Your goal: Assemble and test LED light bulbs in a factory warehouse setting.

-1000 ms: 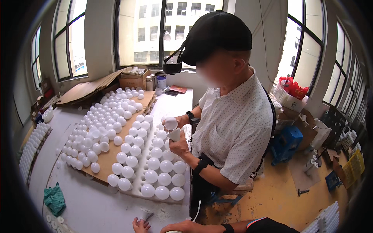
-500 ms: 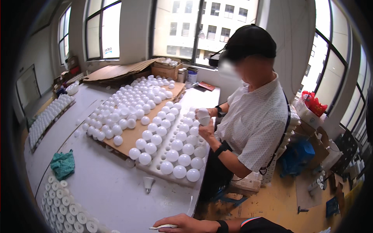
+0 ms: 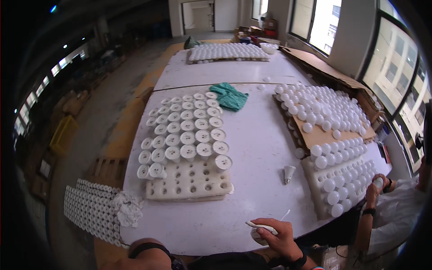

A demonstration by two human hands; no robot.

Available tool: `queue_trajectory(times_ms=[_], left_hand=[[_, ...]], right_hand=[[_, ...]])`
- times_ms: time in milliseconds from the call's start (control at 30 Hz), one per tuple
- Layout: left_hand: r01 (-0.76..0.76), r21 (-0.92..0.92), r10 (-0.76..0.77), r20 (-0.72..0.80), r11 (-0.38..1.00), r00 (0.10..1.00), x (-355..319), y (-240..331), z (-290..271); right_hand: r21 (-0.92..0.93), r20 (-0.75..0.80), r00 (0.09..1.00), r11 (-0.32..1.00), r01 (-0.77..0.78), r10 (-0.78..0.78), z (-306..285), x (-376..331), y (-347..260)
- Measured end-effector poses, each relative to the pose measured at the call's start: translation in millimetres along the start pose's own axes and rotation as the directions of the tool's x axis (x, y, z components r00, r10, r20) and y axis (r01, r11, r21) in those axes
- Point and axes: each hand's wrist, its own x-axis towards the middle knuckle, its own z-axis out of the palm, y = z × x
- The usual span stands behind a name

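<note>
A small white part [image 3: 257, 228] is gripped by the right hand [image 3: 279, 238] at lower centre, largely hidden; the left hand [image 3: 150, 256] is cut off, its grip indiscernible.

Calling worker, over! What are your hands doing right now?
Right hand closed on a small white part at the table's near edge. Left hand out of sight, only a wrist strap showing. Loose bulb base lying ahead.

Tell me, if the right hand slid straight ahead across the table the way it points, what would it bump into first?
The right hand, holding a small white part, points left and slightly forward. It would likely meet the near edge of the white foam tray first, though depth is hard to judge.
</note>
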Motion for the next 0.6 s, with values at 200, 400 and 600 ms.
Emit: queue_trajectory(times_ms=[200,400,600], left_hand=[[-0.104,0.119,0.101,0.031,0.987,0.994,-17.6,47.8,-24.4],[-0.199,0.183,0.164,0.19,0.963,0.968,-29.0,75.3,-42.8],[0.214,0.704,-0.006,-0.286,0.677,0.958,-110.0,21.8,-113.3]], right_hand=[[0.004,0.109,0.993,0.999,0.035,-0.035,36.7,19.9,-12.8],[-0.019,0.055,0.998,1.0,0.017,-0.016,57.6,29.3,-18.0],[-0.08,-0.067,0.995,0.995,0.064,-0.069,55.4,28.2,-13.8]])
